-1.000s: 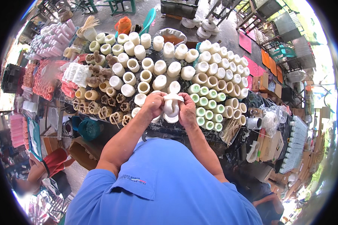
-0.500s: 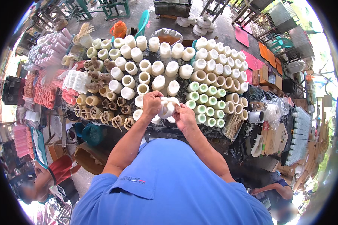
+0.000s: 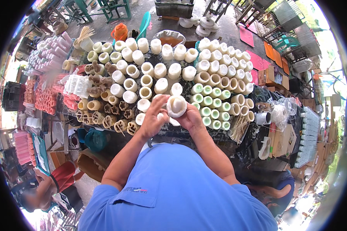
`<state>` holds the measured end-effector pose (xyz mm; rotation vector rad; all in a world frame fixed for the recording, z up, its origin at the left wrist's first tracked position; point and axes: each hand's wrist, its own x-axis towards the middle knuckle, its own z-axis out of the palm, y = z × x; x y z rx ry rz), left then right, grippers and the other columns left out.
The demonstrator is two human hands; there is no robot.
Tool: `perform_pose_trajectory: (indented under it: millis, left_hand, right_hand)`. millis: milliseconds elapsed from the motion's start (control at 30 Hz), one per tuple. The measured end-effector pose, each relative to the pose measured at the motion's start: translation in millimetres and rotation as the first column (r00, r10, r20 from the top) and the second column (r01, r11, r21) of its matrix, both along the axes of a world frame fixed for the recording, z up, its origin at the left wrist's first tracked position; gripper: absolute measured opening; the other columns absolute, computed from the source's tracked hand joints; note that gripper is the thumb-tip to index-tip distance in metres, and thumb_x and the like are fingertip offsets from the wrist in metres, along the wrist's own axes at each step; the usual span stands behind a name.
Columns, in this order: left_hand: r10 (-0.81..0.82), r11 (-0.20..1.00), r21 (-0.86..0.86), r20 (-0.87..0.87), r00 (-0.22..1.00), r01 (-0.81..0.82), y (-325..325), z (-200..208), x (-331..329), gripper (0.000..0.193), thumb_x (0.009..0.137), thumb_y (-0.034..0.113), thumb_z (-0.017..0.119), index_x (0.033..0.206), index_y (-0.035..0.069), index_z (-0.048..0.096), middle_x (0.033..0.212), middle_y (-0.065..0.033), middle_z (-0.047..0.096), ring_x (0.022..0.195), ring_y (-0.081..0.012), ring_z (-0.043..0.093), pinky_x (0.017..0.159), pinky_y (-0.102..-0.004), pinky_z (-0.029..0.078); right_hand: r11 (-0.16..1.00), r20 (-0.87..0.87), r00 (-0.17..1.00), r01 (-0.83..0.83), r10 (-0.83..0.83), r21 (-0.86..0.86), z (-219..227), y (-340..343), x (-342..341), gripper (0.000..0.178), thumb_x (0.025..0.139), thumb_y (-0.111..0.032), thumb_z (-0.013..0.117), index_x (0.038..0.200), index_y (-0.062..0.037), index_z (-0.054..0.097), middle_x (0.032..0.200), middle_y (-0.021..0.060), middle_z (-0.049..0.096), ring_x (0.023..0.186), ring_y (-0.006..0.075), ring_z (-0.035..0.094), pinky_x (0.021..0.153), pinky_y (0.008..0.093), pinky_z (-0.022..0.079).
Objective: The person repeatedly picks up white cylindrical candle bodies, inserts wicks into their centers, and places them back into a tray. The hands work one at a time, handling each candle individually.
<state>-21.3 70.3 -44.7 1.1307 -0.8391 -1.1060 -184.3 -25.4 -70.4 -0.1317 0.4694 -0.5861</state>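
My right hand (image 3: pixel 192 118) grips a white wax cup (image 3: pixel 177 106) from its right side, above the near edge of the table. The cup is tipped so that its hollow and thick rim face up toward me; a paler lump shows inside. Close by on the left, my left hand (image 3: pixel 153 120) has its fingers spread and curved beside the cup, with nothing seen in them. Whether a fingertip touches the rim I cannot tell. Beyond both hands stand rows of similar white wax cups (image 3: pixel 160 85), some hollow and others with rounded tops.
Pale green cups (image 3: pixel 208 101) and cream cups (image 3: pixel 214 80) fill the table's right. Brown flower-shaped pieces (image 3: pixel 133 128) and pink pieces (image 3: pixel 46 96) lie left. Thin sticks (image 3: pixel 241 129) rest at the front right. A person in red shorts (image 3: pixel 63 176) is lower left, another person (image 3: pixel 275 192) lower right.
The cup has turned from being pinched between both hands to facing up in my right hand. My left hand has let go and spread its fingers.
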Motion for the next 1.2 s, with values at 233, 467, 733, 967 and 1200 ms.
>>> perform_pose_trajectory:
  millis: [233, 467, 733, 967, 1200]
  left_hand:
    - [-0.028, 0.999, -0.009, 0.499, 0.866, 0.037, 3.1, 14.2, -2.5, 0.097, 0.076, 0.003, 0.090, 0.161, 0.013, 0.044, 0.144, -0.0197, 0.062, 0.130, -0.0354, 0.065, 0.103, -0.0444, 0.056]
    - [0.057, 0.997, -0.075, 0.551, 0.833, -0.019, 7.1, 40.7, 4.9, 0.074, 0.083, -0.002, 0.082, 0.151, 0.004, 0.054, 0.123, -0.0225, 0.074, 0.109, -0.0338, 0.075, 0.091, -0.0413, 0.060]
    - [0.019, 1.000, -0.014, 0.674, 0.738, -0.013, 8.8, 62.8, 8.7, 0.060, 0.088, 0.002, 0.081, 0.144, 0.002, 0.059, 0.118, -0.0206, 0.076, 0.101, -0.0330, 0.077, 0.086, -0.0421, 0.061]
    - [0.009, 1.000, -0.013, 0.622, 0.783, -0.002, 15.4, 72.3, 3.6, 0.067, 0.086, 0.010, 0.083, 0.146, 0.004, 0.054, 0.125, -0.0214, 0.068, 0.112, -0.0380, 0.070, 0.095, -0.0461, 0.058]
    - [0.060, 0.996, 0.014, 0.566, 0.822, -0.083, 11.0, 75.0, -3.6, 0.053, 0.082, 0.011, 0.086, 0.129, 0.003, 0.064, 0.111, -0.0178, 0.073, 0.098, -0.0371, 0.074, 0.084, -0.0435, 0.060]
  right_hand:
    - [0.996, -0.228, 0.971, -0.076, 0.065, -0.039, 24.3, 14.8, 2.6, 0.039, 0.112, -0.023, 0.048, 0.143, -0.0007, 0.057, 0.131, 0.0121, 0.070, 0.110, 0.0238, 0.073, 0.090, 0.0400, 0.063]
    - [0.411, -0.568, 0.519, -0.395, -0.639, -0.822, 87.6, 15.5, -12.0, 0.028, 0.105, -0.017, 0.066, 0.126, 0.0013, 0.071, 0.130, 0.0164, 0.069, 0.104, 0.0245, 0.070, 0.082, 0.0358, 0.060]
    - [0.332, -0.492, 0.692, -0.366, -0.527, -0.870, 129.2, 7.4, -22.1, 0.043, 0.099, -0.017, 0.078, 0.136, 0.0000, 0.062, 0.128, 0.0137, 0.069, 0.111, 0.0168, 0.066, 0.090, 0.0299, 0.056]
    - [0.508, -0.484, 0.777, -0.251, -0.402, -0.824, 129.3, 17.3, -20.4, 0.044, 0.096, -0.008, 0.082, 0.134, 0.0047, 0.062, 0.126, 0.0119, 0.068, 0.112, 0.0167, 0.067, 0.094, 0.0296, 0.059]
    - [0.360, -0.490, 0.752, -0.352, -0.441, -0.864, 135.1, 31.9, -9.2, 0.037, 0.091, -0.009, 0.086, 0.123, 0.0022, 0.070, 0.115, 0.0091, 0.072, 0.098, 0.0145, 0.069, 0.088, 0.0308, 0.060]
